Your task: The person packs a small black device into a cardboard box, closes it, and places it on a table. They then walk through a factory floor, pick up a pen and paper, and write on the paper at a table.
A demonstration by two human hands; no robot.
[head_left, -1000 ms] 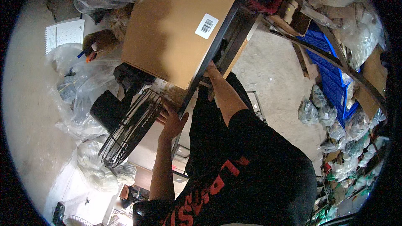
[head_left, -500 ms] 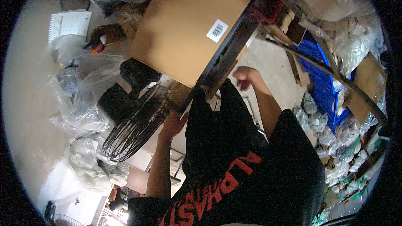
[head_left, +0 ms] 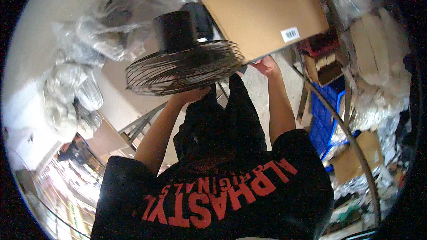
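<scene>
Cardboard box (head_left: 262, 15) lies just beyond right hand (head_left: 267, 66), bent fingers at box's near edge; grip cannot be told. Black fan (head_left: 175, 31) left of box, wire cage (head_left: 169, 71) partly covering left hand (head_left: 195, 95), those fingers mostly hidden, hold unclear. Pale floor (head_left: 257, 95) below, plastic bags (head_left: 69, 93) left, blue crate (head_left: 322, 120) right.
</scene>
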